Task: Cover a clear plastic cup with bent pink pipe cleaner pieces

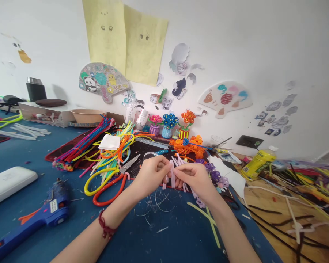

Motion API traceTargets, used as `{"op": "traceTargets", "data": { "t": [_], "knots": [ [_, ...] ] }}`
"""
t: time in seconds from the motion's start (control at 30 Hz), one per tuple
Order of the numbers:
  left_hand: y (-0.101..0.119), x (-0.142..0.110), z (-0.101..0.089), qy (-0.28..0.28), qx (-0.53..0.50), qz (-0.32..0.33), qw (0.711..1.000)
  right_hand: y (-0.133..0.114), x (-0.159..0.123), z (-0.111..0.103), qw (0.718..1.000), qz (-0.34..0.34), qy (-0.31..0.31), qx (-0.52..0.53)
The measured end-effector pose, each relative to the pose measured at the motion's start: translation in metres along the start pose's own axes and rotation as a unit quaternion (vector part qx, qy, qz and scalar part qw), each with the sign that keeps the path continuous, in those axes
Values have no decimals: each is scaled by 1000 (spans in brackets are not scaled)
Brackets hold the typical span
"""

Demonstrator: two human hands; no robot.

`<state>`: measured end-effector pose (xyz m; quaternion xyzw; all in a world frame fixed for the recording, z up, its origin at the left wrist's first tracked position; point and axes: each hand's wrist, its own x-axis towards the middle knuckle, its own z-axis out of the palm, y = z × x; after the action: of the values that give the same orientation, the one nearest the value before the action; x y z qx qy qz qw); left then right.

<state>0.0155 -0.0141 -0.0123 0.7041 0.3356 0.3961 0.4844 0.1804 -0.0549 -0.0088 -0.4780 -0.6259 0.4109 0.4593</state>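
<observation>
My left hand (150,176) and right hand (194,178) close together, fingers (166,165) clamped on pale pink fuzzy pipe-cleaner bundle (173,179), held between both hands above blue worktop (153,241). Red-handled steel scissors (125,172) just left of left fingers; purple pipe-cleaner flowers (212,171) just beyond right fingers.

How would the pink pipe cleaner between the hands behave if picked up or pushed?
The pink pipe cleaner probably bends easily yet holds its shape, given its sharp folds. It is likely light, since the left hand and right hand pinch it with fingertips. Its fuzz probably resists slipping.
</observation>
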Motion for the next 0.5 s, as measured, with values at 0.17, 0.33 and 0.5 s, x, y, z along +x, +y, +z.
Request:
{"op": "traceTargets", "data": {
  "t": [0.17, 0.33, 0.5],
  "knots": [
    [-1, 1, -1, -5, -9, -5, 1000, 2, 0, 0, 1000, -3, 2, 6],
    [2, 0, -1, -11, -28, -23, 999, 3, 1, 0, 1000, -1, -3, 7],
    [5, -1, -3, -4, -33, -42, 999, 5, 2, -2, 1000, -2, -19, -1]
  ]
}}
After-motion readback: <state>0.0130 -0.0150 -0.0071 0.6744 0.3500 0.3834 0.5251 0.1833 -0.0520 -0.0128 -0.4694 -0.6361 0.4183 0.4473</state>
